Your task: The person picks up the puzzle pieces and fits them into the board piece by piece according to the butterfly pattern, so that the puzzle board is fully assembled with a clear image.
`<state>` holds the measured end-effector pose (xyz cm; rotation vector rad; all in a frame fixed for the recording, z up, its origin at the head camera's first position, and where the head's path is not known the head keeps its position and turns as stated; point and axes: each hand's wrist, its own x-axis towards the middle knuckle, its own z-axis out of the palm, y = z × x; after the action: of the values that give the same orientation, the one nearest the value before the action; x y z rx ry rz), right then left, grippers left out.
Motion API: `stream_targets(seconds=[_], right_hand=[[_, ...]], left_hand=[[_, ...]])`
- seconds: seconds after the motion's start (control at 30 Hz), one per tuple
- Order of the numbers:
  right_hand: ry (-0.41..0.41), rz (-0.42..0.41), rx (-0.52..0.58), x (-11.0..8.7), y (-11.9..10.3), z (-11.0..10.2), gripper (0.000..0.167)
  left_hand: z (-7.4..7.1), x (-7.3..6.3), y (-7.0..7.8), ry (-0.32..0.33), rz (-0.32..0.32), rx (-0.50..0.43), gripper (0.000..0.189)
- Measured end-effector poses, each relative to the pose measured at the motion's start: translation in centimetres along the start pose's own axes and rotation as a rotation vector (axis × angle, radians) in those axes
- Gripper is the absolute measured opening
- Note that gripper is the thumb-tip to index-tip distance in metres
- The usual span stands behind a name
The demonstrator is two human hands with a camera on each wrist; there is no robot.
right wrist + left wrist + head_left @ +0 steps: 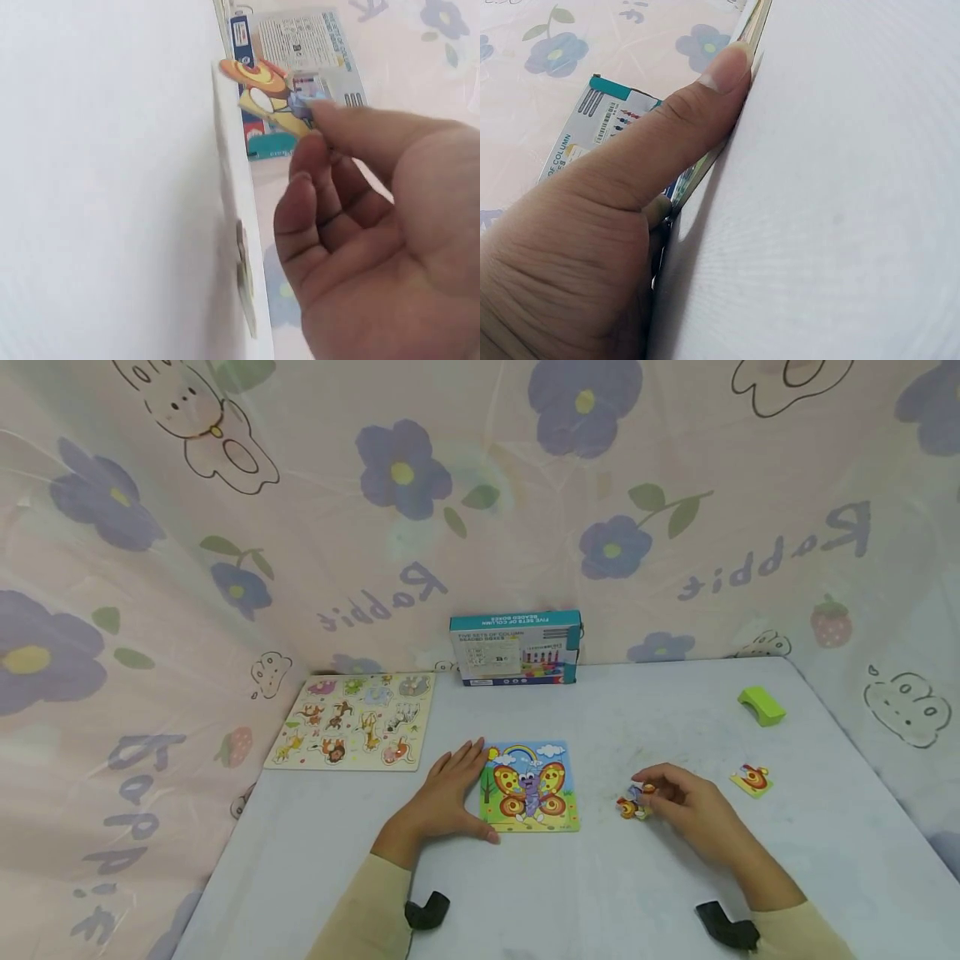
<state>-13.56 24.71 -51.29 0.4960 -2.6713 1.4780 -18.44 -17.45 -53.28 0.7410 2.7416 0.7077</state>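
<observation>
The hands are well apart: the left hand (448, 797) rests along the left edge of the butterfly board (529, 787), fingers straight, thumb at its near edge, while the right hand (693, 806) pinches a piece (631, 805) by thumb and forefinger, just above or on the worktop (600, 893); I cannot tell which. Handling it well probably means a light hold at the rim, the print in sight, the piece turned before it is laid flat, and the left hand bracing without pushing. A loose piece (752, 780) lies beyond the right wrist, within easy reach, with a green block (762, 705) farther back. The white top carries faint smudges near the right hand; the animal board (355, 727) lies at the left, a box (516, 648) stands at the back, and flowered cloth (510, 552) hangs behind and at both sides.
</observation>
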Motion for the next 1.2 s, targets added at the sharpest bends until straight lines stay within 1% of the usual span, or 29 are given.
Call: stream_targets(seconds=[0.17,0.33,0.43,0.6,0.67,0.83,0.97,1.2], right_hand=[[-0.016,0.071,0.171,0.3,-0.3,1.2,0.017],[-0.068,0.128,0.324,0.8,-1.0,3.0,0.018],[-0.104,0.138,0.39,1.0,-1.5,4.0,0.019],[-0.133,0.161,0.469,1.2,-2.3,6.0,0.019],[-0.139,0.177,0.493,1.3,-2.6,6.9,0.018],[-0.141,0.201,0.505,1.8,-3.5,9.1,0.016],[-0.118,0.21,0.519,2.2,-4.3,10.5,0.017],[-0.064,0.235,0.515,2.8,-5.5,11.9,0.017]], left_hand=[[0.0,0.0,0.0,-0.002,-0.004,0.002,0.147],[0.0,-0.1,0.2,-0.001,-0.004,0.0,0.147],[0.0,-0.1,0.1,0.002,-0.003,0.0,0.147],[0.1,0.0,0.0,0.004,0.0,0.005,0.147],[0.1,0.0,0.0,0.003,-0.001,0.006,0.147],[0.0,0.1,0.0,0.003,0.0,0.011,0.147],[0.2,0.1,-0.2,0.004,0.005,0.014,0.147],[0.4,0.1,-0.3,0.008,-0.003,0.019,0.145]])
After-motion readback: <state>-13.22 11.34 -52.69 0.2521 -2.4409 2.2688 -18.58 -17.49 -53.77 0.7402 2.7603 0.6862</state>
